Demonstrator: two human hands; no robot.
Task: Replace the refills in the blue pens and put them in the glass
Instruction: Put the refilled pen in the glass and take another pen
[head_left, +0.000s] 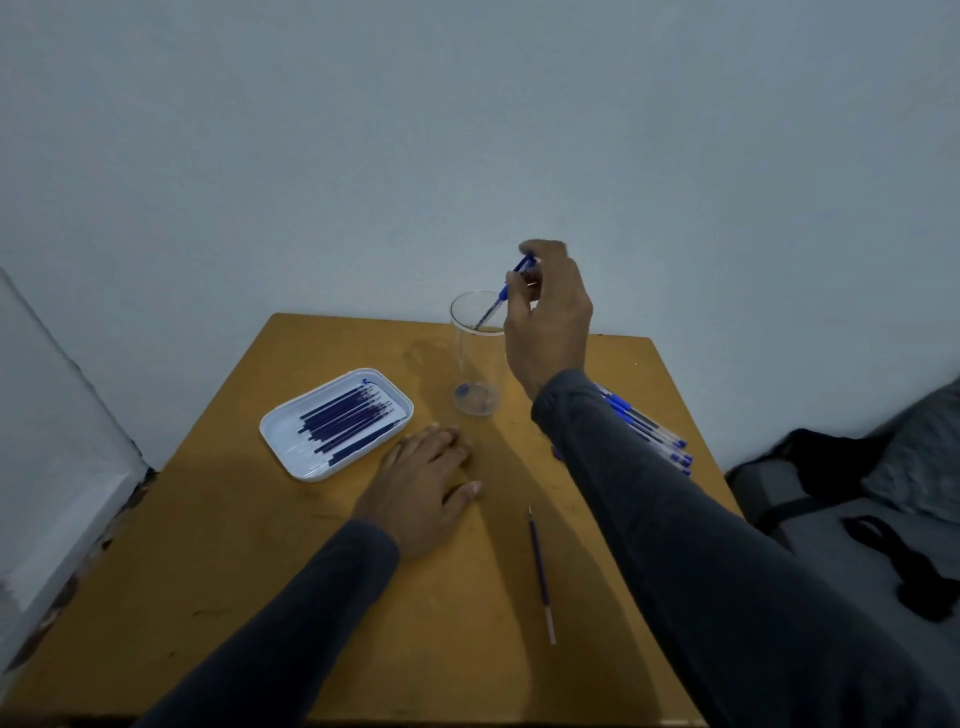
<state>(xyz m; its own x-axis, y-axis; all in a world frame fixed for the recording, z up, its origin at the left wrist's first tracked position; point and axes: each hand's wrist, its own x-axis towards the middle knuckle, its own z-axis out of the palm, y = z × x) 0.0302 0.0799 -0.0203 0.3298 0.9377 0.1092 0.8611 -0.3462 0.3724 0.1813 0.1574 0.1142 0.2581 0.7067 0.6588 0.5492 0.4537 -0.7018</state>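
Pen in hand: a blue pen (506, 291) tilts with its tip inside the mouth of the glass (477, 353), its upper end leaning toward 1 o'clock.
Right grip: the right hand (550, 322) hovers just above the rim at the glass's 2 o'clock, fingers curled, pinching the pen's upper half between thumb and fingertips.
Glass: clear, upright, near the far edge of the tabletop (426, 623); something small and blue lies at its bottom, too blurred to tell.
Left grip: the left hand (423, 483) rests palm down on the tabletop at the glass's 7 o'clock, fingers straight and spread a little, holding nothing.
Loose refill: one refill (540, 571) lies alone on the tabletop at 5 o'clock from the left hand, well apart from it.
Refill tray: a white tray (280, 431) at 9 o'clock from the left hand holds a bundle of dark refills (348, 421).
Waiting pens: more blue pens (649, 431) lie in a row at 4 o'clock from the glass, partly hidden by the right sleeve (701, 545).
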